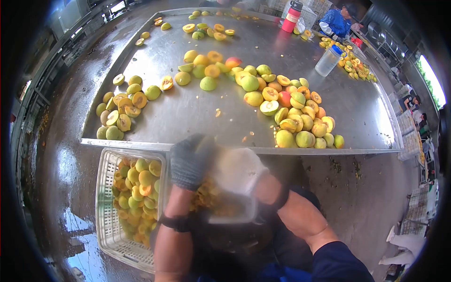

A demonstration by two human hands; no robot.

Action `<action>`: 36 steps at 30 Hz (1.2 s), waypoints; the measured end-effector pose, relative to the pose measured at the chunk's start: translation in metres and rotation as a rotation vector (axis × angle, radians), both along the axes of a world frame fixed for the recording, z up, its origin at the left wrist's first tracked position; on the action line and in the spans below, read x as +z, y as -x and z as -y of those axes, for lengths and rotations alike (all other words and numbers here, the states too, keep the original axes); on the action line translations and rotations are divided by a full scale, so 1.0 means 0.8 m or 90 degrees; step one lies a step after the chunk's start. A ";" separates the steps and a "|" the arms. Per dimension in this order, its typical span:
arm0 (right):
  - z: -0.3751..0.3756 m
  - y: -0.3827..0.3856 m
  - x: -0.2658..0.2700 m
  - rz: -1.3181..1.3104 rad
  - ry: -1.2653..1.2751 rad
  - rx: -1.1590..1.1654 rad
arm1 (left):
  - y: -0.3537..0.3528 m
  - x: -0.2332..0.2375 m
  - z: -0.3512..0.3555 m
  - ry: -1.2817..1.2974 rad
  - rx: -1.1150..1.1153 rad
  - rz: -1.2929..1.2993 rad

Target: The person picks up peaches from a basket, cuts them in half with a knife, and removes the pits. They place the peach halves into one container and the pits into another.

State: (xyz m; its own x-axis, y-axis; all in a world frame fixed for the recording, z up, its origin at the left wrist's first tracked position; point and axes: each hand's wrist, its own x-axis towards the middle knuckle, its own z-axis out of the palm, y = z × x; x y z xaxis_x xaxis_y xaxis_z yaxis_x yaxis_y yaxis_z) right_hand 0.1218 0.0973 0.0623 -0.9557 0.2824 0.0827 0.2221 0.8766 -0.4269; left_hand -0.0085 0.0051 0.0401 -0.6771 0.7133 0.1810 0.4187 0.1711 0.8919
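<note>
My left hand (189, 162), in a grey knit glove, and my right hand (240, 173), in a white glove, are close together just off the near edge of the metal table (188, 127). Motion smears both sets of fingers, so whatever lies between them cannot be made out. Beneath the hands, a pale container (235, 217) holds small yellow-orange pieces. To its left stands a white plastic crate (104, 207) with yellow-green stone fruit (141, 183), perhaps peaches or apricots. Right of the hands, a heap of whole and cut fruit (296, 110) lies on the table.
More fruit (124, 105) lies at the table's left corner, with loose fruit (202, 68) across the middle. A blue-capped clear jar (327, 62) and a pink bottle (291, 18) stand farther back. A person in blue (336, 23) is beyond the far right side.
</note>
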 end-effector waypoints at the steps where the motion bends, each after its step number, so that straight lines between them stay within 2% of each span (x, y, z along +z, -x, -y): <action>1: 0.012 -0.001 0.000 -0.006 -0.005 -0.036 | 0.000 -0.007 -0.001 -0.027 0.012 -0.019; 2: 0.024 -0.004 0.001 -0.073 0.034 -0.093 | -0.002 -0.013 -0.002 -0.052 0.025 -0.038; 6: 0.025 -0.004 -0.017 -0.031 -0.063 -0.047 | -0.004 -0.031 0.003 -0.089 0.043 -0.020; 9: 0.008 -0.005 -0.017 -0.003 -0.095 0.045 | 0.008 -0.030 0.011 -0.026 -0.042 -0.337; 10: 0.001 -0.006 -0.015 -0.002 -0.088 0.077 | 0.013 -0.036 0.015 -0.024 -0.088 -0.313; 12: -0.007 -0.008 -0.006 0.008 -0.053 0.099 | 0.012 -0.045 0.014 -0.040 -0.114 -0.168; 15: -0.015 -0.012 -0.017 -0.066 0.026 0.112 | 0.016 -0.043 0.010 -0.079 -0.176 -0.261; 17: -0.016 -0.013 -0.013 -0.079 0.056 0.105 | 0.020 -0.041 0.006 -0.051 -0.173 -0.362; 20: -0.001 -0.004 -0.014 0.063 0.051 -0.045 | 0.015 -0.064 -0.005 -0.133 -0.118 0.053; 22: -0.007 -0.005 -0.002 0.061 0.127 -0.059 | 0.009 -0.060 -0.005 -0.177 -0.080 0.319; 24: -0.009 -0.004 -0.002 0.046 0.153 -0.061 | 0.004 -0.049 -0.004 -0.159 -0.060 0.368; 26: -0.004 -0.002 -0.016 0.023 0.125 -0.040 | -0.006 -0.018 0.001 -0.097 -0.042 0.208; 29: -0.005 -0.010 0.008 0.047 0.088 0.015 | 0.002 -0.041 0.001 -0.077 -0.101 0.134; 30: -0.005 -0.011 0.007 0.038 0.013 0.016 | 0.008 -0.049 0.002 -0.079 -0.111 0.116; 32: 0.002 -0.015 0.002 -0.003 -0.076 0.020 | 0.005 -0.038 -0.003 -0.037 -0.084 0.227; 33: 0.003 -0.016 0.002 -0.022 -0.089 0.013 | 0.002 -0.028 -0.002 0.013 -0.058 0.345; 35: 0.000 -0.015 -0.002 -0.031 -0.044 0.024 | 0.011 -0.043 0.005 -0.073 -0.145 0.022; 36: -0.004 -0.014 -0.003 -0.032 -0.023 0.025 | 0.014 -0.043 0.007 -0.078 -0.177 -0.087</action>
State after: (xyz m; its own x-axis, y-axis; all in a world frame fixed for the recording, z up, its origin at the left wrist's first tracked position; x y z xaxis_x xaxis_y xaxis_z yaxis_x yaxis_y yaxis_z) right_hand 0.1332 0.1004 0.0600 -0.9605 0.2400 0.1410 0.1655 0.8997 -0.4040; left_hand -0.0194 -0.0002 0.0061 -0.4235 0.8344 0.3528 0.5510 -0.0719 0.8314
